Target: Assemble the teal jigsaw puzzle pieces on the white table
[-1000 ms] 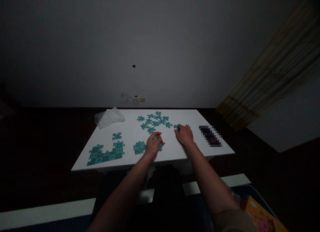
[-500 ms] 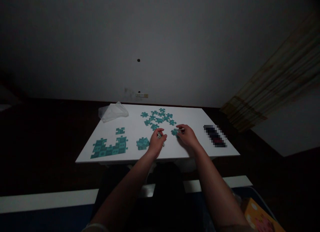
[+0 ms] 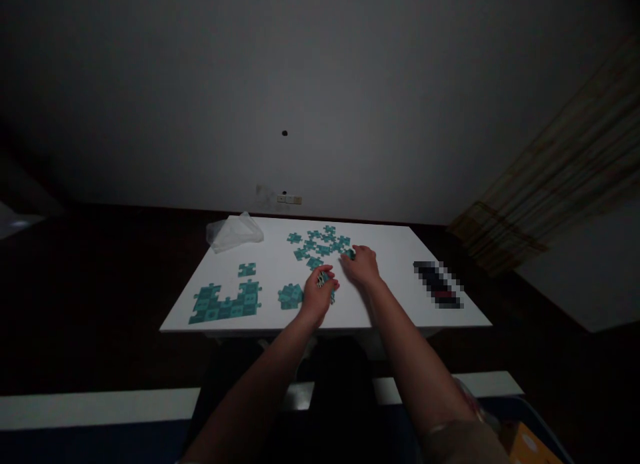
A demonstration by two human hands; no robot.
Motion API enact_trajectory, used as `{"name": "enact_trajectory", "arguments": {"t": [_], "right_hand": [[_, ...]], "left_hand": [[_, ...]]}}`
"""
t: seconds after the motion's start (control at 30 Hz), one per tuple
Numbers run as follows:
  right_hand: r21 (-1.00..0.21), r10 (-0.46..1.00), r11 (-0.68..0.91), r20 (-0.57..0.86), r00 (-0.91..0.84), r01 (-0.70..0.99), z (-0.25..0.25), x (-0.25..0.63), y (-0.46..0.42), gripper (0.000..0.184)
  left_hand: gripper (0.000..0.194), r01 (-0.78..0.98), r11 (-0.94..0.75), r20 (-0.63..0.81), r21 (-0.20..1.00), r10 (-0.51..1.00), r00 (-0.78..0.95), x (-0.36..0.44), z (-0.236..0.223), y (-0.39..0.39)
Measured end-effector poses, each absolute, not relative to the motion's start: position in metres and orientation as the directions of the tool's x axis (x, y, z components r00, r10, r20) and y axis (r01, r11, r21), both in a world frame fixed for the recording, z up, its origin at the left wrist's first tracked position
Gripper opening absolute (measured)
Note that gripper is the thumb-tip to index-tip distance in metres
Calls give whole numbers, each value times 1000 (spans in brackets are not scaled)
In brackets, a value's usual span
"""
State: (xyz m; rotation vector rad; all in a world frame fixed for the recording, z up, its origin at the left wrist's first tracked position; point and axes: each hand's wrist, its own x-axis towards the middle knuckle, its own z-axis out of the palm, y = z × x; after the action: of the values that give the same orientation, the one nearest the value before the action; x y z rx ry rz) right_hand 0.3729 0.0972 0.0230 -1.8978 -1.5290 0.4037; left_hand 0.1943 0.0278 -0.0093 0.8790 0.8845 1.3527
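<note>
My left hand [image 3: 319, 292] is closed around a small stack of jigsaw puzzle pieces [image 3: 323, 277], seen edge-on between thumb and fingers. Farther right, my right hand [image 3: 362, 265] has its thumb and fingers closed on a teal puzzle piece [image 3: 351, 253] at the right edge of a loose spread of teal puzzle pieces [image 3: 324, 249]. Left of my left hand lies a small heap of pieces [image 3: 290, 297]. A joined puzzle section [image 3: 226, 309] with a gap in its upper side rests at the table's left, with a separate piece [image 3: 247, 270] above it.
A crumpled clear plastic bag [image 3: 236, 233] lies at the back left of the white table [image 3: 390, 304]. On the right side is a dark pixelated object [image 3: 437, 285]. An orange box [image 3: 533, 445] sits low at the bottom right, beyond the table.
My right hand has moved up and slightly left to the spread's right edge. The piece it was touching is gone from that spot; teal now shows at my left hand's fingers. The view has shifted slightly.
</note>
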Motion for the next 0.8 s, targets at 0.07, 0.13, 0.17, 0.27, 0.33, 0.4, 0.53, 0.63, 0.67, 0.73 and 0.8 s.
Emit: {"name": "enact_trajectory", "arguments": {"t": [0.07, 0.13, 0.17, 0.27, 0.33, 0.4, 0.53, 0.63, 0.67, 0.73, 0.8], "right_hand": [[-604, 942, -150, 154, 299, 783, 21, 370, 103, 45], [-567, 946, -180, 126, 300, 804, 18, 369, 104, 41], [-555, 949, -188, 109, 295, 810, 17, 369, 103, 40], [-548, 959, -189, 75, 273, 815, 16, 375, 94, 41], [-564, 964, -177, 66, 257, 807, 17, 382, 85, 46], [-600, 971, -150, 59, 230, 786, 19, 387, 74, 54], [-752, 991, -39, 53, 119, 658, 19, 382, 53, 49], [-924, 998, 49, 28, -59, 378, 16, 371, 43, 40], [-954, 992, 67, 31, -125, 291, 16, 368, 43, 40], [-964, 980, 111, 66, -188, 242, 17, 364, 49, 36], [-892, 988, 147, 114, -103, 426, 21, 363, 63, 35]], "left_hand": [[30, -416, 21, -18, 909, 1000, 11, 194, -8, 27], [30, -411, 16, -17, 912, 1000, 2, 192, -8, 27], [29, -409, 15, -17, 912, 1000, 0, 192, -8, 27], [30, -408, 17, -19, 913, 1000, -1, 192, -9, 28], [30, -406, 21, -24, 913, 1000, -1, 193, -10, 29], [30, -404, 27, -30, 914, 1000, -2, 194, -12, 30], [38, -399, 35, -43, 916, 999, -11, 194, -15, 31], [47, -365, 11, -27, 931, 999, -39, 193, -15, 31], [48, -356, 1, -19, 935, 999, -48, 193, -15, 31], [45, -355, -6, -13, 935, 999, -51, 193, -15, 31], [40, -370, 7, -21, 929, 999, -34, 195, -15, 32]]}}
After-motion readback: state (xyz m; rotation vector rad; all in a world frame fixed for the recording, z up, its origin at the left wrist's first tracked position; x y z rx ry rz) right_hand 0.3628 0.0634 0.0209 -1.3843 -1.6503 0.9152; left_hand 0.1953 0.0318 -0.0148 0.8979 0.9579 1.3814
